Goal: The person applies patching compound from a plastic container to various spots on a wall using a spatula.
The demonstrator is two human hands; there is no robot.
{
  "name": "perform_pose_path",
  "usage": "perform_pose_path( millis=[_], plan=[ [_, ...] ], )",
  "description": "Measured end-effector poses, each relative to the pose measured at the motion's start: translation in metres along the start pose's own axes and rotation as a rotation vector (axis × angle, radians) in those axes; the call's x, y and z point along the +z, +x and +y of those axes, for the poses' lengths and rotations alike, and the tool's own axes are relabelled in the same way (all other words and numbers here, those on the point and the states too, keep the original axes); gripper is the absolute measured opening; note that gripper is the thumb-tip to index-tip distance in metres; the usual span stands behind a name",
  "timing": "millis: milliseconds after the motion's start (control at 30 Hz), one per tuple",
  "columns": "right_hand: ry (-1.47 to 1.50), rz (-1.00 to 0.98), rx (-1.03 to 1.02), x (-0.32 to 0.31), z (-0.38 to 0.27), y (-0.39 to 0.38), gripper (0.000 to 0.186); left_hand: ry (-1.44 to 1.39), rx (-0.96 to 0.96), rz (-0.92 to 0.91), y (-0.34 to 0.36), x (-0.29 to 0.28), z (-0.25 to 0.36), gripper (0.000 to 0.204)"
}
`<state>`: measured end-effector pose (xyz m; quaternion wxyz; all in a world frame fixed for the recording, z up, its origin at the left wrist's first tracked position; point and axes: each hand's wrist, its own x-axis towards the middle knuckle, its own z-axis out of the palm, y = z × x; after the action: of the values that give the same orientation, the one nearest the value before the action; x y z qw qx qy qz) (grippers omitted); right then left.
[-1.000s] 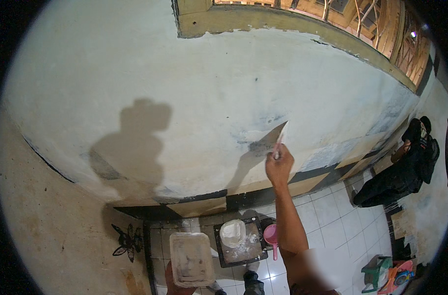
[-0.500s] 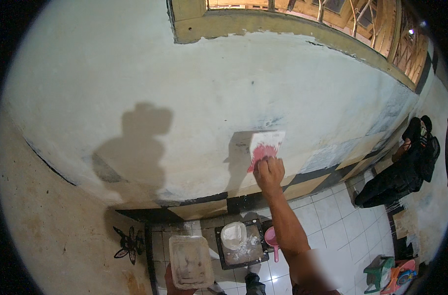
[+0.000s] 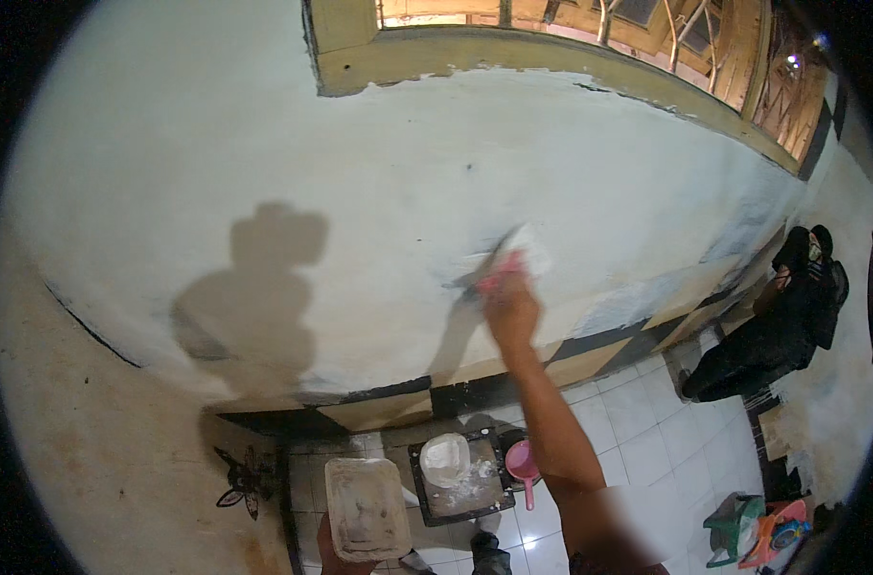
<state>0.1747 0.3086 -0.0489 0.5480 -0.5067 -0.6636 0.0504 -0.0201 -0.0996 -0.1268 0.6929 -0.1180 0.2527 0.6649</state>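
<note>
My right hand is closed around a flat, pink-and-white putty scraper, its edge against the pale plastered wall. Motion blurs the scraper a little. Grey-blue smears show on the wall just left of it. Low at the left, my left hand grips a shallow, whitish rectangular plastic tray by its side, with most of the fingers hidden. Dried, smeared residue marks the tray's inside.
A white tub of pale paste stands on a spattered dark-edged stool. Beside it is a pink dipper. Another person in black is at the right, near green and orange plastic things. A wooden window frame borders the wall above.
My right hand and the scraper have moved up along the wall, and the scraper has tilted. The tray stays in my left hand. The whole view has shifted slightly.
</note>
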Motion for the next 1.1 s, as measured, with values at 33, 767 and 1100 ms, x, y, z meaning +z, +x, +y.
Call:
perform_pose_path(
  millis=[33, 767, 1100],
  plan=[
    [-0.141, -0.127, -0.223, 0.020, 0.003, -0.012, 0.030, 0.002, -0.006, -0.004, 0.002, 0.002, -0.003, 0.053],
    [0.068, -0.361, -0.487, -0.006, -0.040, -0.065, 0.030, -0.060, 0.010, 0.109, -0.002, 0.003, -0.017, 0.054],
    [-0.105, -0.066, -0.307, -0.021, -0.019, 0.010, 0.019, 0.067, 0.049, 0.038, 0.000, 0.020, -0.019, 0.057]
  ],
)
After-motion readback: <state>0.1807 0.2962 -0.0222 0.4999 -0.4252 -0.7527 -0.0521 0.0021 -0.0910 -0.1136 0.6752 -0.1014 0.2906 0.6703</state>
